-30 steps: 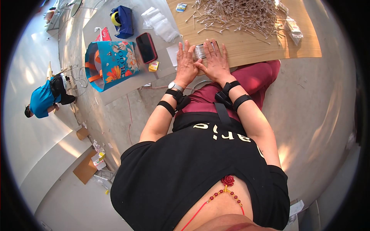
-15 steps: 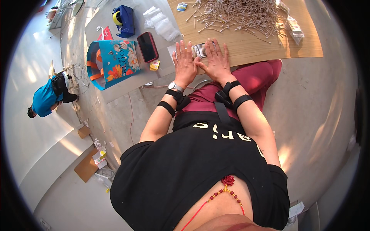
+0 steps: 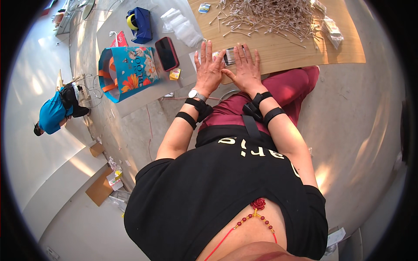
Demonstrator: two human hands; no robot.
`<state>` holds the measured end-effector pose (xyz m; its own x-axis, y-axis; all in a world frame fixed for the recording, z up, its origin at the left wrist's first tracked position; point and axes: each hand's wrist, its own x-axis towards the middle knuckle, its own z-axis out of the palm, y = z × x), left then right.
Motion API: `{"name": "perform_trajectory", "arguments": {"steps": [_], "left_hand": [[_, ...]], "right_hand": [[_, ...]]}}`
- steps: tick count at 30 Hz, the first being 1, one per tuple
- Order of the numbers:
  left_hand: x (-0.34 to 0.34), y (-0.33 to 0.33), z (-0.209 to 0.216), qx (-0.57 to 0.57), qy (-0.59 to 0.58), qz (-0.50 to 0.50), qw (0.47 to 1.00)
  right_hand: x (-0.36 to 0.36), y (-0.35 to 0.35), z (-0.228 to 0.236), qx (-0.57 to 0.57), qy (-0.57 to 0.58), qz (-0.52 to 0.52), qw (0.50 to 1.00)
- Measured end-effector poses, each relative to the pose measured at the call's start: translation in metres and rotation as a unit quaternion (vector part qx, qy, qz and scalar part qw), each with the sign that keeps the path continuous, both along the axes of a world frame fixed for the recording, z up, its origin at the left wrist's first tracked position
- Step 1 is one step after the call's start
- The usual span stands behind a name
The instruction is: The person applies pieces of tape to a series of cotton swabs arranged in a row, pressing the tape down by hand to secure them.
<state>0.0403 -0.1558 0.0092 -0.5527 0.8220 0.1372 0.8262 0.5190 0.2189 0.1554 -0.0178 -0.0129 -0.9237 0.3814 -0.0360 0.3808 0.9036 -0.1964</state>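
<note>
compared with half a second ago, the left hand (image 3: 208, 71) has spread: its fingers, then closer to side by side, now fan apart, and one of them slants toward the left end of the row of swabs (image 3: 231, 55). it has also shifted slightly to the left. a white patch (image 3: 215, 55) with red marks shows between its fingers. the right hand (image 3: 247, 71) has hardly moved, and the heap (image 3: 270, 19) lies as it did

both hands are palm down with their backs up, fingers straight and apart, clamped on nothing. the right hand's fingers point away from the body, its thumb reaching across toward the left hand; whether the two touch is hard to tell. the forearms converge from either side of the torso, in black straps (image 3: 273, 114), with a watch (image 3: 193, 93) at the left wrist

the row of swabs lies between the hands, near the close edge of the wooden board (image 3: 296, 56), its sticks side by side; the heap is farther off on the same board. to the left, on the grey table (image 3: 186, 71), are a phone (image 3: 166, 53), a yellow box (image 3: 174, 74), a blue bag (image 3: 137, 71), pouches (image 3: 180, 27) and a tape dispenser (image 3: 143, 28)
</note>
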Motion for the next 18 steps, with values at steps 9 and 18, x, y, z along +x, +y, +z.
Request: {"name": "perform_trajectory", "arguments": {"steps": [9, 18], "left_hand": [[0.000, -0.002, 0.002, -0.008, 0.000, -0.001, 1.000], [0.016, -0.010, -0.017, -0.007, -0.041, 0.067, 0.997]], "right_hand": [[-0.001, 0.000, 0.005, 0.008, -0.026, 0.002, 1.000], [-0.001, 0.000, 0.003, 0.009, -0.021, 0.005, 1.000]]}}
